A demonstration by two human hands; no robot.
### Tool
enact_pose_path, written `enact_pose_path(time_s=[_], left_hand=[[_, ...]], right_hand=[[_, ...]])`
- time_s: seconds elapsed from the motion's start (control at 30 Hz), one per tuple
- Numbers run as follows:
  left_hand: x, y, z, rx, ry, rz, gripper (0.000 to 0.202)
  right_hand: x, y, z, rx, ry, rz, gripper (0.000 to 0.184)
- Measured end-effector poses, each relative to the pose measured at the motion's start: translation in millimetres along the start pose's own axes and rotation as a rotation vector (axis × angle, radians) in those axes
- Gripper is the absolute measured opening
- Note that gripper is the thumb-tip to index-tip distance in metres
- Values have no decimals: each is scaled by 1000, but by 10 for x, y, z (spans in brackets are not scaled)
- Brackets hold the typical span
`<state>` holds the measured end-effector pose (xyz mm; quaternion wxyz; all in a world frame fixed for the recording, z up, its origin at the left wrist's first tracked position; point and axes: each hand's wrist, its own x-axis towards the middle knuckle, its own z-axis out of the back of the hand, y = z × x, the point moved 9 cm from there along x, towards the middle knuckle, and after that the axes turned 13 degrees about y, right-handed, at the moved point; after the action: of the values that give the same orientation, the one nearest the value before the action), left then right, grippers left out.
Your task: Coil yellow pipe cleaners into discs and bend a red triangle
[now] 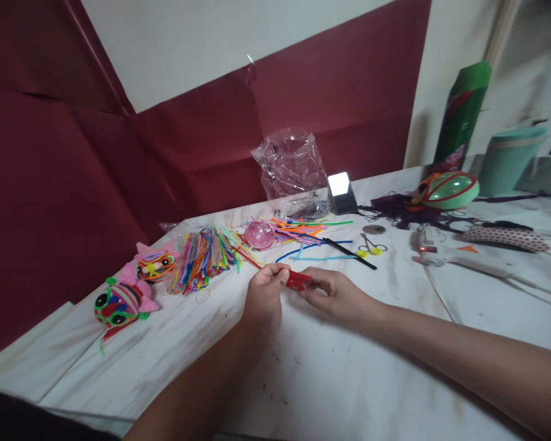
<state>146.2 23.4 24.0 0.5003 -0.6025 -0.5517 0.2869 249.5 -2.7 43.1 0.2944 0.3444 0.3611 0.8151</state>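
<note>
Both my hands meet over the middle of the white table [330, 380]. My left hand [264, 293] is closed, pinching one end of a small red strip piece [297, 280]. My right hand [333, 293] pinches the other end of the same red piece. A thin red strip [248, 257] runs up and left from my left hand toward a pink half-sphere [259, 234]. Just beyond lies a pile of colourful strips [204, 257].
Two colourful round craft figures [119, 303] [155, 264] lie at the left. A crumpled plastic bag [290, 165], small scissors [371, 246], a black stick [349, 253], a glue gun [429, 251], a green ball figure [450, 188], a green can [461, 116] and a teal container [509, 156] stand behind.
</note>
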Motion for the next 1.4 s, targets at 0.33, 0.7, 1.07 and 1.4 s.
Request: enact_pose_path(time_s=[0.33, 0.7, 1.07, 1.4], left_hand=[[9, 77, 3, -108, -25, 29, 19], [-23, 90, -1, 1, -14, 25, 22], [9, 129, -102, 38, 88, 51, 19], [8, 115, -51, 92, 77, 49, 22]], right_hand=[[26, -144, -35, 263, 3, -58, 15], [-47, -72, 50, -25, -68, -130, 23], [-15, -220, 53, 118, -16, -191, 31], [-13, -200, 23, 224, 34, -217, 25]])
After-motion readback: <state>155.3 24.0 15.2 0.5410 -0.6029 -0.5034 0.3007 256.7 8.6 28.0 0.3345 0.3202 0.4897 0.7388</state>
